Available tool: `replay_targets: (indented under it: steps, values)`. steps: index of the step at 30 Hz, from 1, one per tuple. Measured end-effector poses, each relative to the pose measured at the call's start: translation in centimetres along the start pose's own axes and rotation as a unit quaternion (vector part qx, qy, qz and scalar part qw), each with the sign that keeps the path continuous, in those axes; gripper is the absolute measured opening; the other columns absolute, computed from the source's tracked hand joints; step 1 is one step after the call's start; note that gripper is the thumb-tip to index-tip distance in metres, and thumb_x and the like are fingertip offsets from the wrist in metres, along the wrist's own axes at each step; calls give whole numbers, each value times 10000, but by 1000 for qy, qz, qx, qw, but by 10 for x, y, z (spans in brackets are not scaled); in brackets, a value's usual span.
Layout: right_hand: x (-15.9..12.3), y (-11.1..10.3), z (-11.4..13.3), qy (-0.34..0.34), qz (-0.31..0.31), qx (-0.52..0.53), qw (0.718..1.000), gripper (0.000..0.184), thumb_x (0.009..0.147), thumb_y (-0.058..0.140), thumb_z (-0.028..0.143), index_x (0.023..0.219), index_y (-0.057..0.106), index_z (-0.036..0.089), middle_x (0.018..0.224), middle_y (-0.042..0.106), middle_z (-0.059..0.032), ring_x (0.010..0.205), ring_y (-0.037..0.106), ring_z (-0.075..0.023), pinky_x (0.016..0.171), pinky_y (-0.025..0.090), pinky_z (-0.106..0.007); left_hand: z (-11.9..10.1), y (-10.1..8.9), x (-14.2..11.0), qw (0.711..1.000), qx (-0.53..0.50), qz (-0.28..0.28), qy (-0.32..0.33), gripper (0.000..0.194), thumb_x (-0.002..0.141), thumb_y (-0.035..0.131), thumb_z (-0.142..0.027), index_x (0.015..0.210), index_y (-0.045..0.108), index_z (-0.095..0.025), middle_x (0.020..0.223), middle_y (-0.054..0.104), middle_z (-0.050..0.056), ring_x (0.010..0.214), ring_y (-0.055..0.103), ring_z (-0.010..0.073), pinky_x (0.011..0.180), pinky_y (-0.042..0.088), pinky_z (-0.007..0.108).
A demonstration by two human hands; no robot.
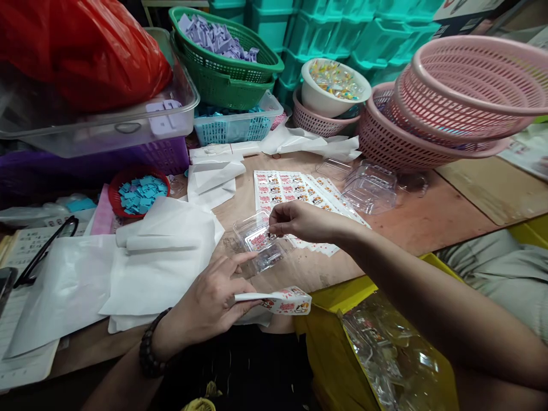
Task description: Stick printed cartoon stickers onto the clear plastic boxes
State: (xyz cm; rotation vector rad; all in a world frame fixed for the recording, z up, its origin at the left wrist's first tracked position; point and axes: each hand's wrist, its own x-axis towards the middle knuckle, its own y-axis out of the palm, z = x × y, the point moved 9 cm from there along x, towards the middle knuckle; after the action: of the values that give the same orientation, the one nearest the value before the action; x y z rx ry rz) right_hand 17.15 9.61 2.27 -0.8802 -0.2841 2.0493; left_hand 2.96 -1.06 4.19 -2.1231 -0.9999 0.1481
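A small clear plastic box (269, 258) lies opened out on the table in front of me. A sticker (258, 240) with pink lettering and a cartoon figure sits on its clear surface. My right hand (297, 221) is pinched closed at the sticker's right edge. My left hand (216, 291) grips a curled sticker sheet (293, 301) between its fingers, with pink print and cartoon animals showing. The left index finger reaches out to the near side of the box. Beyond my right hand, several sticker sheets (274, 185) lie fanned out.
White backing papers (166, 262) cover the left of the table. Clear plastic boxes (371, 185) lie at right; more fill a yellow-lined container (329, 348) below the edge. Pink baskets (398, 145), a green basket (222, 85) and a red bowl (112, 194) of blue pieces stand behind.
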Motion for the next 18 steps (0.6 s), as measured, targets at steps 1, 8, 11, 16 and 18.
replay_targets:
  steps: [1,8,11,16,18]
  values:
    - [1,0,0,-2,2,0,1000,125,790,663,231,690,607,181,646,601,10,594,474,-113,561,341,-269,0,0,1,1000,1,2,-2,119,921,630,-214,927,749,-220,1449,542,117,1256,570,273,988,517,422]
    - [1,-1,0,2,-1,-23,1000,119,782,651,194,673,605,182,635,602,10,582,476,-109,548,338,-261,2,6,5,1000,0,29,-9,111,910,648,-212,939,754,-216,1643,284,103,1227,600,282,1008,502,447]
    - [0,0,3,17,-10,-39,999,132,794,639,168,672,592,186,647,612,8,584,485,-113,559,346,-269,7,13,6,999,-1,50,-22,122,917,642,-243,919,757,-199,1643,270,129,1164,635,293,958,522,462]
    - [-6,-3,6,35,-82,-138,986,206,772,751,262,689,572,205,642,584,0,624,521,-153,617,362,-296,14,13,6,998,24,48,-38,167,938,611,-274,866,736,-191,1602,371,105,1069,643,268,965,521,484]
    - [-13,-14,3,38,-144,-181,972,230,748,798,313,804,603,204,683,594,-20,683,554,-195,650,370,-314,17,11,6,997,41,45,-43,191,945,600,-281,829,723,-192,1590,398,73,1051,629,258,1005,501,498]
